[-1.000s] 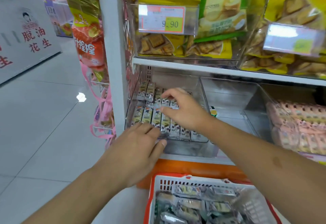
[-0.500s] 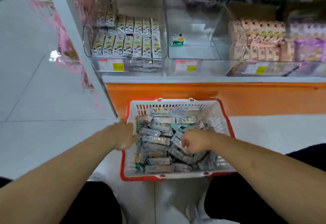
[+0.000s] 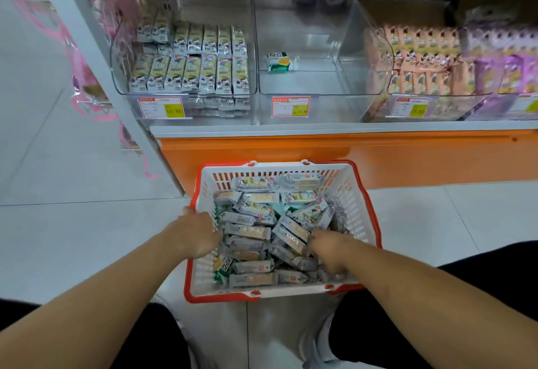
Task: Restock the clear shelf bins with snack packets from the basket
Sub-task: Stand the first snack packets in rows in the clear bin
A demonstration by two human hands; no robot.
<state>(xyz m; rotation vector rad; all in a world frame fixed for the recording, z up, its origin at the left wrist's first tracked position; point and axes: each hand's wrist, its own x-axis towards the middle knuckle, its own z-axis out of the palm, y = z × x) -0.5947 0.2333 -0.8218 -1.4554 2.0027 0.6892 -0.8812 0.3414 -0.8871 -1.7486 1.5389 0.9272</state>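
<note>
A white basket with a red rim (image 3: 256, 293) stands on the floor before the shelf, piled with silver snack packets (image 3: 253, 232). My left hand (image 3: 198, 232) is at the basket's left wall, its fingers buried among the packets and hidden. My right hand (image 3: 326, 249) lies deeper on the right side, fingers curled round packets. Above, the left clear bin (image 3: 122, 57) holds rows of matching packets (image 3: 201, 72). The middle clear bin (image 3: 320, 83) holds a single green and yellow packet (image 3: 278, 62).
A bin of pink packets (image 3: 419, 57) and purple packets (image 3: 500, 72) fill the shelf to the right. An orange plinth (image 3: 378, 159) runs under the shelf. A white upright post (image 3: 96, 57) and pink netting (image 3: 78, 57) stand at the left. My knees flank the basket.
Both hands left the left shelf bin and came down into the basket. Since half a second ago, the left hand moved from the rim in among the packets.
</note>
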